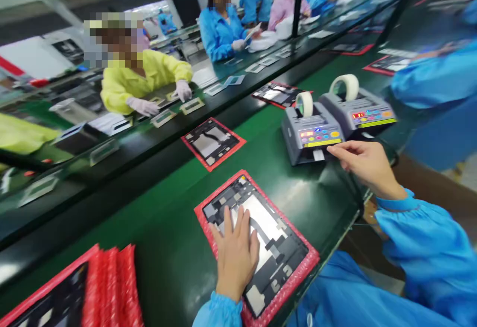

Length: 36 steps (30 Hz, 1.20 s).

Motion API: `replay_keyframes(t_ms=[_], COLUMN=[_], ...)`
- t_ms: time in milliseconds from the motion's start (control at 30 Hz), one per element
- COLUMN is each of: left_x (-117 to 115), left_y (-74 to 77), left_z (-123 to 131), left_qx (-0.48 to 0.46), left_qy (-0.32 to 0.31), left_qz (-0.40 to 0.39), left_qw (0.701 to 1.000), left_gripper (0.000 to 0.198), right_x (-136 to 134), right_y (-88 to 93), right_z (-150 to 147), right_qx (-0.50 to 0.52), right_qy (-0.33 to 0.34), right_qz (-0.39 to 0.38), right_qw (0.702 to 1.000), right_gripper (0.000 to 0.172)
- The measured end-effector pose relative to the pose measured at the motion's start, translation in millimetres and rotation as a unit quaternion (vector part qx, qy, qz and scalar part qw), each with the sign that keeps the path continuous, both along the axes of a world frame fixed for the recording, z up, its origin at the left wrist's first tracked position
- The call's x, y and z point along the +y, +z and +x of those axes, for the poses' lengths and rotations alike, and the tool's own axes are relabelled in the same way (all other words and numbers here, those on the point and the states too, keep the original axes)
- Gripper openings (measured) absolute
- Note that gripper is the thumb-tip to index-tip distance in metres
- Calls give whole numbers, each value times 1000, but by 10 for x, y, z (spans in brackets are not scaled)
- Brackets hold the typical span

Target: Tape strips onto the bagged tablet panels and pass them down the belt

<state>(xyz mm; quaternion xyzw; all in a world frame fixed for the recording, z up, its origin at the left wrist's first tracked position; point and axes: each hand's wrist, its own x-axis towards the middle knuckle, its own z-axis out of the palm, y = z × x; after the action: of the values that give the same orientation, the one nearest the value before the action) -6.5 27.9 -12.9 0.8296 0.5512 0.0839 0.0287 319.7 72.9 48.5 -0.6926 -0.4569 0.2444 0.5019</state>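
Note:
My left hand (234, 252) lies flat, fingers stretched out, on an opened tablet chassis (268, 240) that rests on a red bubble-wrap sheet (305, 267) on the green belt. My right hand (367, 163) reaches toward the front of the nearer grey tape dispenser (311, 133). Its fingers are pinched together close to a small strip of tape (318, 155) sticking out of the slot. Whether the fingertips touch the strip I cannot tell. Both of my sleeves are blue.
A second tape dispenser (357, 108) stands beside the first. More chassis on red sheets (213, 143) lie further along the green conveyor (156, 217). A stack of red sheets (108, 287) sits at the near left. People in yellow (141, 78) and blue coats work across the line.

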Motion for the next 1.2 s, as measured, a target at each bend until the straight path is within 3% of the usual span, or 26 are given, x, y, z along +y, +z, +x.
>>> replay_keyframes(t_ms=[100,233,533,633,833,1000,1200], left_x=[15,20,17,13,-17,-41,-42], left_y=[-60,-58,-49,9,198,129,36], left_z=[-28,-40,-20,-30,150,380,397], left_qx=[-9,-6,33,46,11,-25,-42], left_qy=[-3,0,8,-1,-30,-57,-53], left_qz=[2,-1,9,4,-8,-19,6], left_qw=[1000,1000,999,999,999,998,998], left_gripper=[48,47,46,46,35,29,29], right_x=[49,185,136,23,34,140,146], right_y=[-152,-314,-252,-294,-486,-644,-692], right_z=[194,110,-93,-209,-739,-1075,-1067], right_qx=[50,151,295,306,250,188,179], right_qy=[-39,-13,-5,64,228,324,369], right_qz=[-25,-31,2,-24,-162,-206,-224], right_qw=[998,988,955,950,927,904,884], right_gripper=[33,34,27,25,21,18,17])
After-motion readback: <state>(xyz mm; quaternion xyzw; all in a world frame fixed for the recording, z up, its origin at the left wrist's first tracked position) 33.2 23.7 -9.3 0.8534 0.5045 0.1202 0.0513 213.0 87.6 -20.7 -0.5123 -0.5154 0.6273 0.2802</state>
